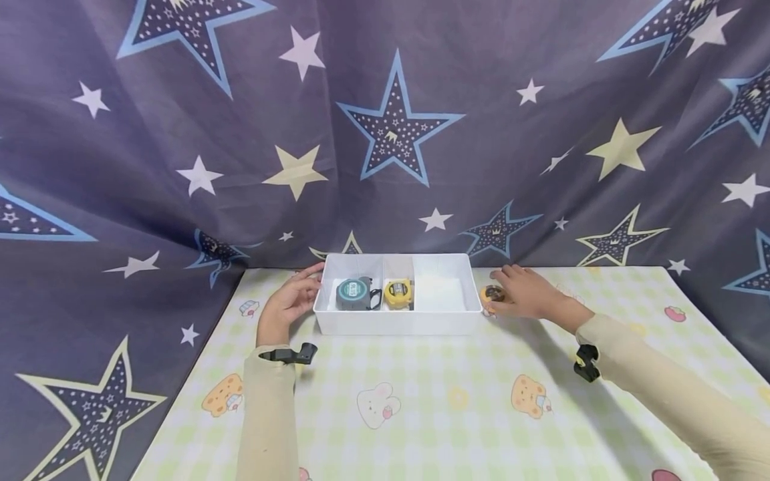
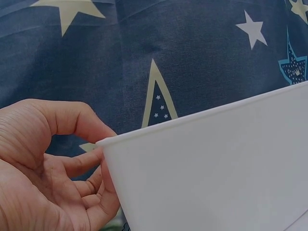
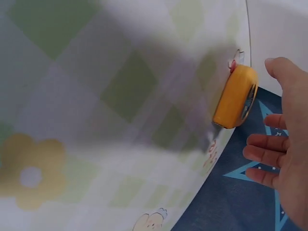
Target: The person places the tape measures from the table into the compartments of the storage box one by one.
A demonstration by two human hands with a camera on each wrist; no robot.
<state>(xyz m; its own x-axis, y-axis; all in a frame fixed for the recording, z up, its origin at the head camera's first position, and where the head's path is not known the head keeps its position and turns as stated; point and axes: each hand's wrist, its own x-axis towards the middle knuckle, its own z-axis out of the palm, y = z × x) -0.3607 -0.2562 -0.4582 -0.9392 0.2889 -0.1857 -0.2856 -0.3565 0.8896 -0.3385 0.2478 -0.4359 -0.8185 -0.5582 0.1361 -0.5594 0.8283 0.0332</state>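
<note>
2 loose, empty grips: left hand [image 1: 291, 299] touches the white box [image 1: 397, 325] at its left edge; right hand [image 1: 529, 292], spread, beside orange tape measure [image 3: 233, 101] near the desk's [image 1: 421, 367] far edge.

Head view looks forward and down; nearer wrist views share the box [image 1: 397, 325].

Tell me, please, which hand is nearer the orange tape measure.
The right hand, beside the orange tape measure; the left hand is at the left end of the white box.
</note>
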